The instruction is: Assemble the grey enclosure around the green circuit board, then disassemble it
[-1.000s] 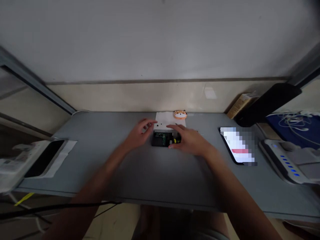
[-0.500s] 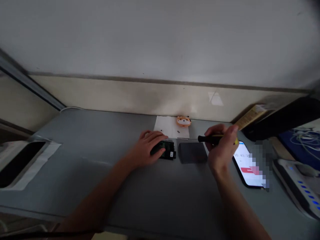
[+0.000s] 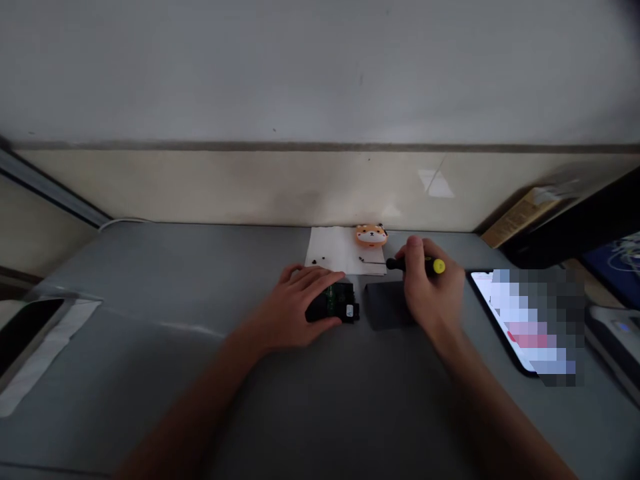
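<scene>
My left hand (image 3: 295,307) grips a small black and green circuit board (image 3: 333,303) on the table, thumb along its near edge and fingers across its far edge. In my right hand (image 3: 434,287) is a screwdriver (image 3: 397,265) with a black handle and yellow end cap, its thin shaft pointing left. The tip is at a small dark piece (image 3: 361,259), probably a screw, on a white sheet of paper (image 3: 330,243); contact cannot be made out. Under my right hand lies a flat dark square cover or box (image 3: 384,308), partly hidden.
An orange animal-faced case (image 3: 371,235) sits at the paper's back right corner. More tiny dark pieces (image 3: 314,262) lie on its left. A lit phone (image 3: 500,320) rests to the right. At far left is a black-screened device (image 3: 30,327) on white material.
My right hand has moved the screwdriver back, and its tip has come over the paper to a small dark piece. My left thumb has shifted to the board's near edge. The view has moved slightly.
</scene>
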A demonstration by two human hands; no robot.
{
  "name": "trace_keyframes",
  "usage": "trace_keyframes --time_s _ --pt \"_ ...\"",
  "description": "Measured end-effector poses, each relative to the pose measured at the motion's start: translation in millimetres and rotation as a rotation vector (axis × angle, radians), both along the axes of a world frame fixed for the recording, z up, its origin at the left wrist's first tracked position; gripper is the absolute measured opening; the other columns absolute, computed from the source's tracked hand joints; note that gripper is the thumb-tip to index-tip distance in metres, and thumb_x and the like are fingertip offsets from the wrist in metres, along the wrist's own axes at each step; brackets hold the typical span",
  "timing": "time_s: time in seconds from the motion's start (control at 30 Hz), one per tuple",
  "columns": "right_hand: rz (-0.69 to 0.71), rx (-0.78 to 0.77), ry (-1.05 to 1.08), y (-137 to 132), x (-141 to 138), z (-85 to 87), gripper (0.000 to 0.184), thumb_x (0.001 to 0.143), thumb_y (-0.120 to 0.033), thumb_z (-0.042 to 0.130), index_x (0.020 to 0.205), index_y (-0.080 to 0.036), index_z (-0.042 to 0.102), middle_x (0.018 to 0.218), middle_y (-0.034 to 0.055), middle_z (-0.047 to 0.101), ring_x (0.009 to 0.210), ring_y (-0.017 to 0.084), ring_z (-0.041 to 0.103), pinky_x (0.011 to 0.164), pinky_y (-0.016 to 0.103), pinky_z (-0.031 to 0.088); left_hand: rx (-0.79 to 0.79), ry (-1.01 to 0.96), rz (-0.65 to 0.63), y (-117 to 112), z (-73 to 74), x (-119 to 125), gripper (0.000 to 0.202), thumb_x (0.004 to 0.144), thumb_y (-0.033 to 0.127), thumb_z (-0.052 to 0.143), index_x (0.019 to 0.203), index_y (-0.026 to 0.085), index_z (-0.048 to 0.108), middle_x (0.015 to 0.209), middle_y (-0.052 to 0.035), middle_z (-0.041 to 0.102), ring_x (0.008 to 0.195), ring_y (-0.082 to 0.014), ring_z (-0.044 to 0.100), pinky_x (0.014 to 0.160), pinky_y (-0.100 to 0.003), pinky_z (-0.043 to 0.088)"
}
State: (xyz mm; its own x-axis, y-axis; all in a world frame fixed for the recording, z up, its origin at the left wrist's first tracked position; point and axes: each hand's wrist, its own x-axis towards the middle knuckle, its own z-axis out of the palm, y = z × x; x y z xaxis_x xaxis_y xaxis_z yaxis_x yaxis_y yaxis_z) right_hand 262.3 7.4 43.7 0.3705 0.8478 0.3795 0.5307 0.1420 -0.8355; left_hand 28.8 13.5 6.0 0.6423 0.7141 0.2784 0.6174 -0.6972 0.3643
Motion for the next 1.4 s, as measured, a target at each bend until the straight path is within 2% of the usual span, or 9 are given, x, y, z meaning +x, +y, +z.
trace_keyframes --time_s 0.27,0.5,0.67,0.9,1.07,1.27,1.4 --pt "-0.083 0.043 0.051 2.4 3.7 -2.1 0.055 0.098 -0.066 0.045 0.071 -0.021 0.062 0.056 -0.0024 0.052 0.053 0.014 0.050 0.053 0.029 0.036 -0.053 -0.003 0.021 -1.2 0.3 1.1 0.063 0.093 0.037 0.073 0.150 0.027 0.048 0.142 -0.0102 0.065 0.135 -0.0306 0.057 0.122 -0.052 0.035" --pt "-0.007 -0.015 0.024 2.8 2.0 -3.9 0.057 0.097 -0.069 0.046 0.070 -0.022 0.061 0.054 -0.0028 0.050 0.052 0.013 0.047 0.055 0.029 0.037 -0.064 0.012 0.035 -1.6 1.4 0.7 0.065 0.093 0.039 0.073 0.152 0.029 0.048 0.144 -0.0099 0.063 0.136 -0.0327 0.056 0.121 -0.055 0.037" --pt "-0.048 0.017 0.038 3.1 3.5 -5.2 0.055 0.098 -0.066 0.046 0.071 -0.021 0.062 0.054 -0.0027 0.050 0.052 0.013 0.048 0.054 0.029 0.036 -0.067 -0.002 0.034 -1.6 1.6 0.4 0.068 0.092 0.037 0.074 0.153 0.030 0.047 0.143 -0.0097 0.064 0.137 -0.0330 0.055 0.120 -0.055 0.038" --pt "-0.088 0.004 0.271 3.9 -3.6 -2.8 0.055 0.096 -0.067 0.046 0.066 -0.023 0.059 0.051 -0.0029 0.047 0.047 0.013 0.047 0.046 0.028 0.033 -0.101 -0.009 0.045 -2.2 2.3 1.4 0.070 0.090 0.034 0.076 0.153 0.030 0.045 0.143 -0.0082 0.064 0.140 -0.0323 0.051 0.120 -0.053 0.039" --pt "-0.177 -0.013 0.410 6.8 -5.1 -6.9 0.051 0.095 -0.062 0.045 0.066 -0.022 0.059 0.053 -0.0028 0.047 0.046 0.013 0.047 0.043 0.027 0.033 -0.135 -0.023 0.045 -2.7 2.4 2.1 0.069 0.092 0.035 0.074 0.154 0.031 0.045 0.143 -0.0083 0.064 0.140 -0.0334 0.049 0.120 -0.055 0.038" --pt "-0.334 -0.025 0.543 10.2 1.8 -10.1 0.043 0.090 -0.058 0.053 0.067 -0.022 0.057 0.074 0.0016 0.056 0.057 0.014 0.055 0.047 0.027 0.040 -0.211 -0.042 0.076 -3.1 3.4 2.8 0.071 0.090 0.034 0.075 0.154 0.031 0.046 0.147 -0.0078 0.060 0.140 -0.0344 0.048 0.118 -0.056 0.042" --pt "-0.257 -0.022 0.540 8.6 0.1 -9.4 0.042 0.087 -0.058 0.054 0.066 -0.022 0.055 0.073 0.0013 0.056 0.060 0.014 0.054 0.047 0.026 0.040 -0.205 -0.049 0.080 -3.6 2.7 1.6 0.075 0.089 0.034 0.077 0.155 0.033 0.043 0.149 -0.0086 0.058 0.142 -0.0358 0.046 0.117 -0.057 0.042"
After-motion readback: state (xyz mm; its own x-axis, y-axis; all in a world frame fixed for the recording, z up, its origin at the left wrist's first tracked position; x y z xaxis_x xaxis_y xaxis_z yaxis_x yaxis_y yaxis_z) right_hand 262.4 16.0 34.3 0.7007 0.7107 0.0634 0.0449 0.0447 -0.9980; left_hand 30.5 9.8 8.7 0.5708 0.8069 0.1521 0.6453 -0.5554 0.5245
